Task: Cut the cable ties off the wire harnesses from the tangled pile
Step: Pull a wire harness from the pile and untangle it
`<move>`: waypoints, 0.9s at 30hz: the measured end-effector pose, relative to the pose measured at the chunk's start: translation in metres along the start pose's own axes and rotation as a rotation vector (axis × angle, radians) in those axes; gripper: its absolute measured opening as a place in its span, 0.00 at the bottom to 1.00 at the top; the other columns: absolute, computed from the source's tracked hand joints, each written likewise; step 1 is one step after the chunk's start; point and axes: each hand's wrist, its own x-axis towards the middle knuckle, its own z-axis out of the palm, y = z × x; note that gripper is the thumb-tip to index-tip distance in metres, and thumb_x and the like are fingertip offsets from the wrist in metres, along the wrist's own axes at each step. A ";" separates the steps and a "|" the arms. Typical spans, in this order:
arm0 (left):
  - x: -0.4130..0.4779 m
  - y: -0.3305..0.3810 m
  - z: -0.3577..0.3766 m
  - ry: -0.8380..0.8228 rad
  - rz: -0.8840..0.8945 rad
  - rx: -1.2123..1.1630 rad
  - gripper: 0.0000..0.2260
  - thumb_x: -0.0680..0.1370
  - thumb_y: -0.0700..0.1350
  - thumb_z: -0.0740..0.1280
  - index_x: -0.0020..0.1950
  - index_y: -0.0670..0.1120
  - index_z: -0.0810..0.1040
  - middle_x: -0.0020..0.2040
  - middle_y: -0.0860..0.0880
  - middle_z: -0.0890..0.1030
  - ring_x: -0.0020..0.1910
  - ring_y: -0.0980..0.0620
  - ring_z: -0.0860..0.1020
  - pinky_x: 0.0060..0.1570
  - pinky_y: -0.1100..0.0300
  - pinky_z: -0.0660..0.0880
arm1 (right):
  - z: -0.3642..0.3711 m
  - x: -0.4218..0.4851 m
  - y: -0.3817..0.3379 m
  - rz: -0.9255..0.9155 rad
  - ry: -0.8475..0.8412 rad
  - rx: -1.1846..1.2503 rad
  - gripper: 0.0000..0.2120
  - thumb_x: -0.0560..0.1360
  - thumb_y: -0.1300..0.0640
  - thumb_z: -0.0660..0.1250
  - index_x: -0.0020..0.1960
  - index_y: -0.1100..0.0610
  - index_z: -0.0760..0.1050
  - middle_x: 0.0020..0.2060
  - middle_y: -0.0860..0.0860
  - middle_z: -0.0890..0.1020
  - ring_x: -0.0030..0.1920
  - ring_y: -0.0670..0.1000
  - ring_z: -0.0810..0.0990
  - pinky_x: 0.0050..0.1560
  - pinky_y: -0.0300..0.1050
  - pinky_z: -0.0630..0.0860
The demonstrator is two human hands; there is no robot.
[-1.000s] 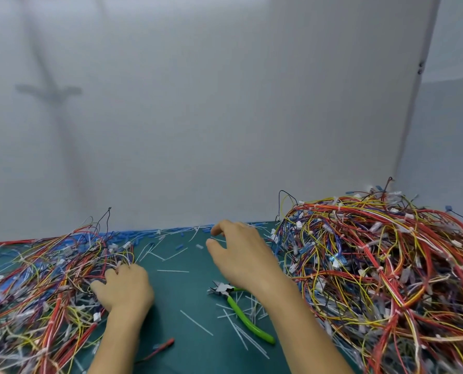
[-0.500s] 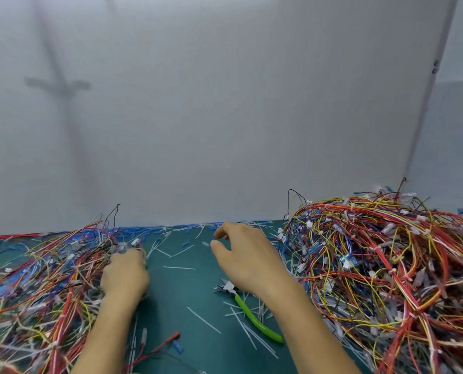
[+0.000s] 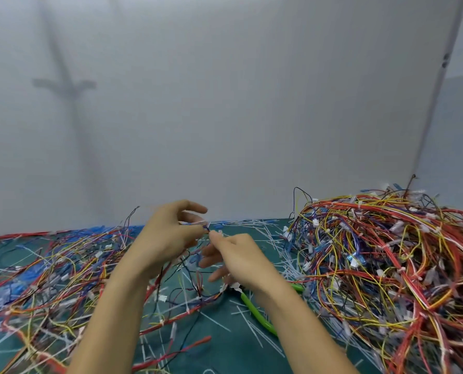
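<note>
My left hand (image 3: 168, 233) is raised above the green mat (image 3: 225, 344) and pinches a thin wire harness (image 3: 189, 265) near its top; the harness's wires trail down to the mat. My right hand (image 3: 235, 255) meets it from the right, thumb and forefinger pinching the same harness at a small white tie or connector. A tall tangled pile of red, yellow and blue harnesses (image 3: 387, 265) fills the right side. Green-handled cutters (image 3: 254, 309) lie on the mat under my right wrist, partly hidden.
A flatter spread of harnesses (image 3: 41, 271) covers the left of the mat. Several cut white cable-tie pieces (image 3: 252, 230) are scattered over the middle and back. A plain grey wall (image 3: 225, 103) rises right behind the mat.
My left hand has lifted a harness out of the left spread and brought it to the middle. My right hand has moved in from above the cutters and taken hold of the harness too.
</note>
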 end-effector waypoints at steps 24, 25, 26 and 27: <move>-0.003 0.002 -0.017 -0.208 0.162 0.105 0.09 0.78 0.50 0.67 0.47 0.47 0.84 0.45 0.50 0.85 0.49 0.52 0.81 0.54 0.58 0.75 | -0.012 -0.009 -0.016 -0.348 0.049 0.243 0.13 0.79 0.65 0.61 0.49 0.51 0.80 0.43 0.50 0.86 0.45 0.45 0.83 0.39 0.34 0.77; -0.005 0.003 -0.019 -0.250 0.171 0.049 0.08 0.76 0.50 0.69 0.50 0.47 0.84 0.47 0.51 0.85 0.51 0.53 0.82 0.56 0.59 0.76 | -0.014 -0.010 -0.017 -0.343 0.042 0.259 0.13 0.80 0.65 0.60 0.50 0.51 0.80 0.43 0.50 0.86 0.44 0.45 0.83 0.39 0.34 0.78; -0.006 0.002 -0.022 -0.277 0.175 0.013 0.09 0.75 0.49 0.71 0.52 0.48 0.84 0.48 0.51 0.86 0.51 0.53 0.83 0.56 0.61 0.77 | -0.016 -0.010 -0.018 -0.340 0.036 0.259 0.13 0.81 0.64 0.59 0.51 0.52 0.79 0.43 0.50 0.85 0.43 0.45 0.83 0.39 0.35 0.78; -0.006 0.002 -0.024 -0.273 0.185 0.008 0.08 0.74 0.47 0.72 0.52 0.48 0.84 0.48 0.51 0.86 0.49 0.53 0.83 0.55 0.61 0.77 | -0.017 -0.011 -0.020 -0.341 0.035 0.256 0.13 0.82 0.64 0.58 0.52 0.52 0.79 0.43 0.49 0.85 0.41 0.44 0.83 0.39 0.34 0.77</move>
